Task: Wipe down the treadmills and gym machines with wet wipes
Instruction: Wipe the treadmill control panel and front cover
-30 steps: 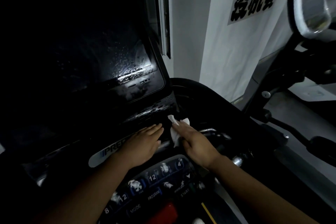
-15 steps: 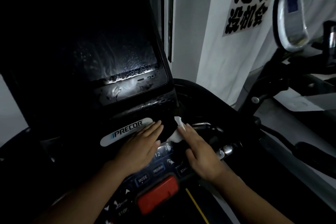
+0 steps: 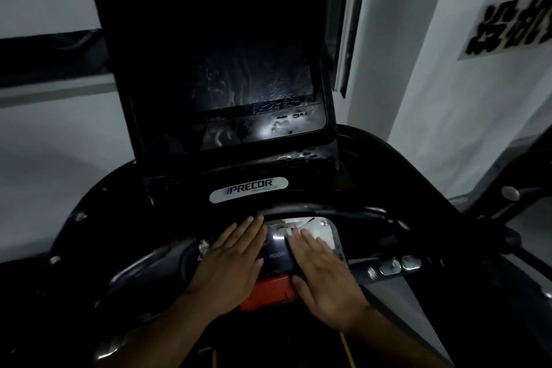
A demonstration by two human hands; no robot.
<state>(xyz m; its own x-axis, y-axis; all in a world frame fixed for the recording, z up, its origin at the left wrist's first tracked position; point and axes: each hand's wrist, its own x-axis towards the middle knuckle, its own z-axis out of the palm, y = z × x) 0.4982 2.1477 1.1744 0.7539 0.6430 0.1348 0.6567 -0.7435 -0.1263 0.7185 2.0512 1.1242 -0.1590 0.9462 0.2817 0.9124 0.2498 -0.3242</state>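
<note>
1. Pressing the wipe point(image 3: 322, 231) flat under your right hand point(image 3: 324, 275) on the keypad point(image 3: 276, 251), you could trigger buttons.
2. Your left hand point(image 3: 230, 260), flat and empty, lies beside the red stop button point(image 3: 268, 293); a slip hits it.

The single head-worn camera looked forward and down, close above the treadmill console point(image 3: 301, 248), facing its dark screen point(image 3: 221, 63).

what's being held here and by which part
Nothing gripped: right hand presses the wet wipe flat under straight fingers onto the keypad; left hand lies flat, empty.
</note>
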